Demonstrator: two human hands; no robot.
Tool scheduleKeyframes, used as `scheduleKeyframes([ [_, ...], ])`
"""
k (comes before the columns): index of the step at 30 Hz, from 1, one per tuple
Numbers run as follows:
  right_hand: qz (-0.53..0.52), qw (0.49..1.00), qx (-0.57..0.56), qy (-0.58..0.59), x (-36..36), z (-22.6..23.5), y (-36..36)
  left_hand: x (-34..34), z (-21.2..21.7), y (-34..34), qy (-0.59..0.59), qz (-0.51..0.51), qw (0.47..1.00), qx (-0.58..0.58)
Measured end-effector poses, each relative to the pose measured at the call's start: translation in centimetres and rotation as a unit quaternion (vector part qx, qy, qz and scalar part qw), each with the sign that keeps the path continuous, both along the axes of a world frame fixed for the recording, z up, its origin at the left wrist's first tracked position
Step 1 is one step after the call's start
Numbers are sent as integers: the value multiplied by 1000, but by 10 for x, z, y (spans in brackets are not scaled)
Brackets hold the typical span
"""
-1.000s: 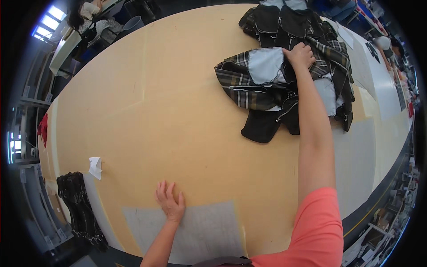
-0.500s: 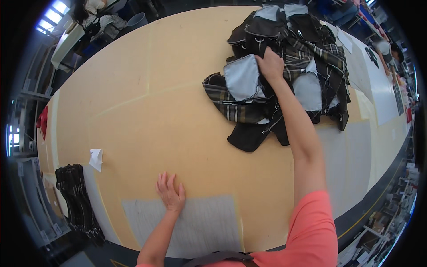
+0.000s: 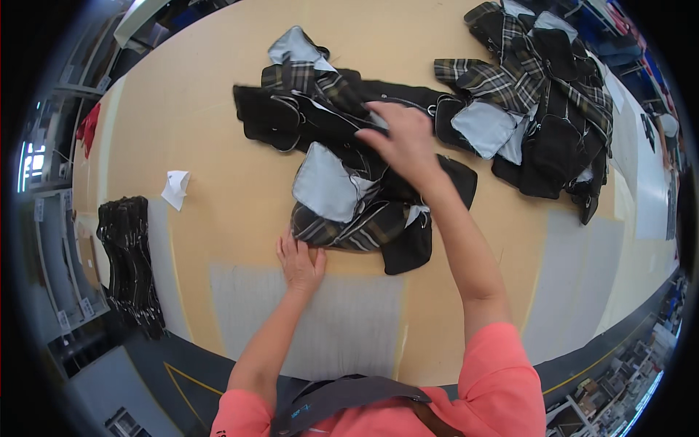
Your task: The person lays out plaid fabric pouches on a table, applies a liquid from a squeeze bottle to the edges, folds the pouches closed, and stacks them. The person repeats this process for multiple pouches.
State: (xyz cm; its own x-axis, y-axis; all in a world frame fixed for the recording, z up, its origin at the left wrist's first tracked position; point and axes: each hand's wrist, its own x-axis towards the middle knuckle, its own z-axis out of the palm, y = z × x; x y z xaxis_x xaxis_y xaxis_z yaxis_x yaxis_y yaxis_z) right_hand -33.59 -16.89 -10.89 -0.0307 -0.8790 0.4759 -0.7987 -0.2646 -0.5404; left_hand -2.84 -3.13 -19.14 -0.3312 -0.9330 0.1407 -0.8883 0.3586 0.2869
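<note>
Bundle of black and plaid cloth [image 3: 352, 154] lies mid-table on the tan tabletop [image 3: 226, 233], in front of the person. Left hand [image 3: 301, 266]: fingers slightly spread at the lower plaid edge, seemingly touching it, nothing clamped. Right hand [image 3: 406, 142]: over the bundle's middle, blurred, thumb and fingers apart, no cloth seen pinched. Bundle crumpled, pale patches [image 3: 328, 183] face up, loose threads showing; none of it lies sorted or flat. Second heap [image 3: 539, 109] of like cloth sits upper right, equally jumbled, no hand on it. Bundle's long axis runs roughly left to right along its upper black part; blunt end points left, right end reaches the second heap, touching or not, cannot tell. One black flap [image 3: 409, 251] points back toward the person.
</note>
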Motion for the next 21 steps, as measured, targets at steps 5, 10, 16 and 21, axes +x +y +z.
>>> scheduleKeyframes([
  [5, -165, 971, 140, -97, -73, -10, 85, 0, 1, 5, 1, 3, 1000, 9],
  [10, -288, 923, 254, -23, -82, -64, 134, -2, -2, 3, 12, 2, 1000, -4],
  [16, -176, 977, 92, 80, -84, 4, 106, 15, -13, -5, 115, -22, 993, -10],
  [21, -37, 960, -140, 237, 11, 235, 54, 53, 31, 18, 357, 111, 916, 145],
])
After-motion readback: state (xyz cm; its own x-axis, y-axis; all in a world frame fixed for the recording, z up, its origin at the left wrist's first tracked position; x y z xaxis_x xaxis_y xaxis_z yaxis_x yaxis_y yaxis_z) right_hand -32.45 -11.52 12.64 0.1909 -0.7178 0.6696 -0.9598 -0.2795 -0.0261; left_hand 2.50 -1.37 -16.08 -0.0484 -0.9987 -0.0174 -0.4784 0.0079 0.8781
